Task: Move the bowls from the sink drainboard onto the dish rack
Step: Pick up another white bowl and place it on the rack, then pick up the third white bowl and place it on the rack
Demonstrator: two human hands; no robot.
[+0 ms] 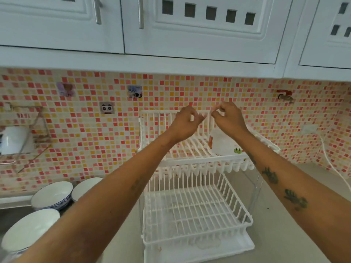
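— Fingers? 
— Left hand (187,123) and right hand (228,118): fingertips pinched together, holding nothing, above the dish rack (191,209).
— Bowls? 
— Three bowls (52,195) on the drainboard (13,203), lower left, well apart from the rack.
— Writing? 
— Wall stickers (107,108); nothing legible.

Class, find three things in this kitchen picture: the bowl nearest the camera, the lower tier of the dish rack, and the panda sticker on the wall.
Nearest bowl (28,229), head view, white inside.
Lower tier (190,211), head view, wire floor.
Panda sticker (107,108), head view, panda's face.
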